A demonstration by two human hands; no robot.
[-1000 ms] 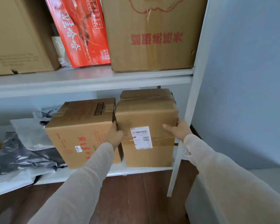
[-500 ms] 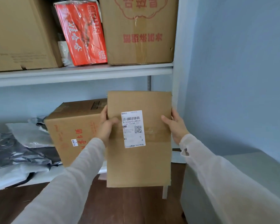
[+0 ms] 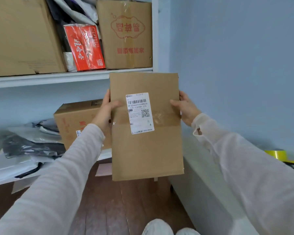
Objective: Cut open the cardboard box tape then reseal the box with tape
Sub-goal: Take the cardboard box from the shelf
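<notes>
A brown cardboard box (image 3: 146, 150) hangs in the air in front of the shelf, held upright between both hands. A white shipping label (image 3: 139, 113) and a band of clear tape (image 3: 163, 118) cross its facing side. My left hand (image 3: 105, 112) grips the box's left edge, thumb on the front. My right hand (image 3: 185, 107) grips the right edge the same way. A yellow tape roll (image 3: 277, 155) lies at the far right on a grey surface.
A white shelf unit (image 3: 71, 77) stands at the left, holding several cardboard boxes, a red carton (image 3: 85, 47) and plastic bags (image 3: 29, 145). Another brown box (image 3: 75, 122) sits on the lower shelf. A grey table (image 3: 199, 180) runs along the blue wall. Below is dark wood floor.
The box came off the lower shelf and rose toward me, held in both hands. The view swung right, bringing the grey table and yellow tape roll into sight.
</notes>
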